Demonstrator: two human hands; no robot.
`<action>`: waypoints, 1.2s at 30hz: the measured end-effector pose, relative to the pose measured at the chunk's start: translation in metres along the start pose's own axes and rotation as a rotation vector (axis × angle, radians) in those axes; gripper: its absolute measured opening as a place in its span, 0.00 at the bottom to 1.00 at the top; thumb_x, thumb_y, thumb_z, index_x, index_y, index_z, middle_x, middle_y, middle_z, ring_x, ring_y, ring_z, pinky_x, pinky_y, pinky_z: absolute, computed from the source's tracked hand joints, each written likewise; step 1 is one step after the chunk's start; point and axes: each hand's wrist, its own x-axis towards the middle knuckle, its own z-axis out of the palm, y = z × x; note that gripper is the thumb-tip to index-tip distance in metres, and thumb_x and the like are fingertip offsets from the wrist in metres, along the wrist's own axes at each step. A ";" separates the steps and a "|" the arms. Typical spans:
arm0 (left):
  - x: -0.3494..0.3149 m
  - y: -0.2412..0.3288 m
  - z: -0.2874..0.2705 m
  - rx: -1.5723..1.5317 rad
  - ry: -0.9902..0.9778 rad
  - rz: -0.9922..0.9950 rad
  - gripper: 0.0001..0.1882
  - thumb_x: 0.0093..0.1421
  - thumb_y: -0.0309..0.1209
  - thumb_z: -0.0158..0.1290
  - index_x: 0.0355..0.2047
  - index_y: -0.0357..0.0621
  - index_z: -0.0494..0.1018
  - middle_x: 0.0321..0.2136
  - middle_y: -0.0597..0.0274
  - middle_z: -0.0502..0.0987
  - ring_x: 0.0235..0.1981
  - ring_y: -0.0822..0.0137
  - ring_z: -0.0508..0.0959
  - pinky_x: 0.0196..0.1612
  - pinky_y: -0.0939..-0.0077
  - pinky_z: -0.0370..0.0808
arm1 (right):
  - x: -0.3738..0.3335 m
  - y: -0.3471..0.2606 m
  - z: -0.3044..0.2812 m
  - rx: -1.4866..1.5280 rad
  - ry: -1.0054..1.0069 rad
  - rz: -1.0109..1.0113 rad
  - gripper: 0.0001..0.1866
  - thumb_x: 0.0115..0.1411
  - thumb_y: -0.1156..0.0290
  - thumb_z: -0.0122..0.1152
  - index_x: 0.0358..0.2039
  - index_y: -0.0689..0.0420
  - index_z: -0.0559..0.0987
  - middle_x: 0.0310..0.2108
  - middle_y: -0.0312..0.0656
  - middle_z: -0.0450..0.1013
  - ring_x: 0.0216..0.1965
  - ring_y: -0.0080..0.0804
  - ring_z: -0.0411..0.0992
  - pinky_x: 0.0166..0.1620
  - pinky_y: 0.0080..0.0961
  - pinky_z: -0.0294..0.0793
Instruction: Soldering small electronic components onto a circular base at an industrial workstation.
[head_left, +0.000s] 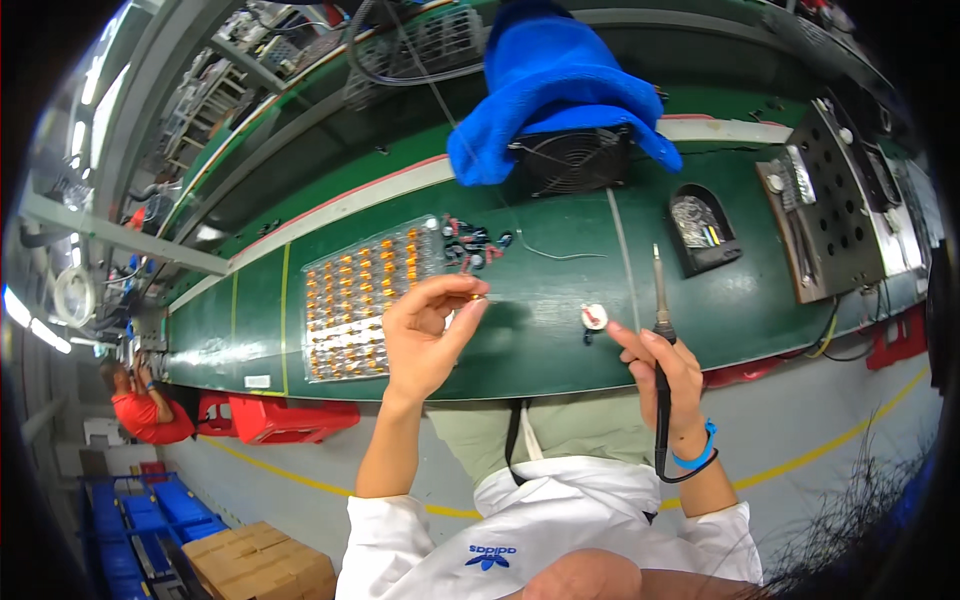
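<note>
My left hand (430, 335) is raised over the bench beside a clear plastic tray (313, 345) with rows of small orange parts. Its thumb and forefinger pinch together; a tiny yellowish bit shows at the tips, too small to name. In my right hand (672, 385) is a soldering iron (661, 290), its tip pointing away from me and its cable hanging by the wrist. The right forefinger reaches toward a small round white part (595, 317) with red and dark pieces, lying on the green bench. Whether it touches is hard to tell.
Loose dark and red parts (470, 245) lie behind my left hand. A thin wire (560, 254) curves across the bench. Farther back stands a black fan (572, 162) under blue cloth (565, 75). To the right are a black bin (715, 257) and a perforated metal box (845, 215).
</note>
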 end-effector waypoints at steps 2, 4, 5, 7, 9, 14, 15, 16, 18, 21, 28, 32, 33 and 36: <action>0.005 -0.005 0.017 -0.056 -0.050 -0.045 0.14 0.61 0.13 0.60 0.48 0.30 0.78 0.45 0.50 0.82 0.48 0.64 0.83 0.52 0.72 0.80 | -0.005 0.001 -0.002 0.046 0.029 -0.008 0.24 0.74 0.65 0.56 0.66 0.60 0.66 0.44 0.54 0.83 0.29 0.36 0.78 0.35 0.28 0.79; 0.009 -0.009 0.032 -0.102 -0.120 -0.111 0.14 0.63 0.14 0.60 0.49 0.30 0.77 0.46 0.50 0.82 0.47 0.64 0.83 0.52 0.72 0.80 | -0.014 0.002 -0.006 0.106 0.063 0.022 0.30 0.72 0.55 0.57 0.67 0.62 0.67 0.41 0.55 0.84 0.28 0.34 0.78 0.30 0.26 0.79; 0.011 -0.011 0.039 -0.123 -0.127 -0.119 0.14 0.63 0.14 0.60 0.49 0.30 0.77 0.46 0.50 0.82 0.47 0.64 0.83 0.52 0.72 0.80 | -0.016 0.000 -0.011 0.082 0.054 0.026 0.31 0.72 0.54 0.57 0.66 0.63 0.68 0.39 0.54 0.83 0.28 0.35 0.78 0.30 0.27 0.79; 0.015 -0.013 0.050 -0.152 -0.164 -0.124 0.15 0.63 0.15 0.60 0.50 0.31 0.77 0.46 0.51 0.83 0.47 0.65 0.83 0.52 0.73 0.79 | -0.022 -0.001 -0.012 0.025 0.094 0.020 0.33 0.70 0.49 0.60 0.60 0.66 0.73 0.33 0.52 0.82 0.27 0.39 0.77 0.30 0.30 0.79; 0.018 -0.017 0.057 -0.083 -0.211 -0.093 0.15 0.63 0.14 0.60 0.50 0.31 0.76 0.46 0.50 0.83 0.48 0.65 0.83 0.53 0.73 0.79 | -0.024 -0.004 -0.018 -0.049 0.085 0.003 0.32 0.69 0.48 0.61 0.57 0.67 0.75 0.32 0.52 0.81 0.27 0.41 0.77 0.31 0.32 0.79; 0.014 -0.026 0.071 -0.001 -0.278 -0.062 0.17 0.62 0.14 0.60 0.52 0.31 0.75 0.46 0.50 0.83 0.49 0.64 0.83 0.55 0.70 0.79 | -0.030 -0.005 -0.017 -0.133 0.104 0.004 0.21 0.65 0.62 0.69 0.46 0.68 0.79 0.28 0.48 0.77 0.31 0.46 0.80 0.33 0.35 0.80; 0.012 -0.028 0.073 -0.018 -0.273 -0.072 0.17 0.62 0.15 0.60 0.51 0.32 0.76 0.45 0.52 0.83 0.49 0.64 0.83 0.56 0.70 0.79 | -0.032 -0.003 -0.015 -0.135 0.097 0.013 0.21 0.65 0.62 0.69 0.46 0.68 0.79 0.28 0.48 0.77 0.31 0.46 0.80 0.33 0.35 0.80; 0.011 -0.029 0.076 -0.037 -0.268 -0.082 0.16 0.62 0.15 0.60 0.51 0.32 0.77 0.44 0.53 0.84 0.49 0.65 0.84 0.56 0.70 0.79 | -0.034 -0.002 -0.014 -0.126 0.111 0.013 0.19 0.63 0.65 0.70 0.45 0.68 0.79 0.29 0.48 0.78 0.30 0.46 0.80 0.35 0.35 0.81; 0.010 -0.031 0.079 -0.048 -0.283 -0.106 0.16 0.62 0.15 0.60 0.51 0.32 0.77 0.44 0.53 0.84 0.49 0.65 0.84 0.57 0.70 0.79 | -0.035 -0.002 -0.015 -0.118 0.120 0.020 0.17 0.61 0.68 0.71 0.43 0.67 0.79 0.29 0.48 0.78 0.30 0.46 0.80 0.36 0.36 0.83; 0.007 -0.032 0.078 -0.038 -0.303 -0.122 0.16 0.62 0.15 0.60 0.51 0.31 0.77 0.44 0.53 0.84 0.48 0.65 0.84 0.56 0.70 0.79 | -0.031 -0.006 -0.017 -0.109 0.051 0.032 0.21 0.47 0.75 0.77 0.43 0.67 0.82 0.32 0.48 0.80 0.31 0.48 0.81 0.38 0.36 0.85; 0.007 -0.033 0.079 0.016 -0.299 -0.072 0.16 0.61 0.15 0.61 0.50 0.31 0.77 0.43 0.52 0.85 0.46 0.65 0.85 0.54 0.71 0.81 | -0.029 -0.006 -0.014 -0.115 0.049 0.038 0.21 0.45 0.77 0.78 0.42 0.66 0.83 0.31 0.47 0.80 0.30 0.46 0.80 0.39 0.37 0.86; 0.006 -0.033 0.080 0.023 -0.287 -0.058 0.15 0.61 0.16 0.61 0.49 0.31 0.78 0.42 0.53 0.85 0.45 0.65 0.86 0.53 0.72 0.81 | -0.028 -0.005 -0.014 -0.137 0.042 0.023 0.16 0.57 0.69 0.74 0.41 0.66 0.81 0.28 0.46 0.78 0.29 0.44 0.80 0.39 0.39 0.86; 0.006 -0.033 0.079 0.044 -0.313 -0.055 0.16 0.61 0.14 0.61 0.50 0.30 0.77 0.44 0.51 0.84 0.47 0.63 0.85 0.55 0.70 0.81 | -0.029 -0.005 -0.014 -0.136 0.040 0.026 0.16 0.57 0.69 0.74 0.41 0.66 0.81 0.28 0.46 0.78 0.29 0.44 0.80 0.39 0.39 0.86; 0.006 -0.033 0.078 0.064 -0.336 -0.056 0.17 0.61 0.12 0.60 0.50 0.29 0.76 0.45 0.49 0.83 0.49 0.61 0.84 0.57 0.68 0.80 | -0.028 -0.005 -0.014 -0.132 0.040 0.020 0.16 0.57 0.69 0.74 0.42 0.66 0.81 0.28 0.46 0.78 0.29 0.44 0.80 0.39 0.39 0.86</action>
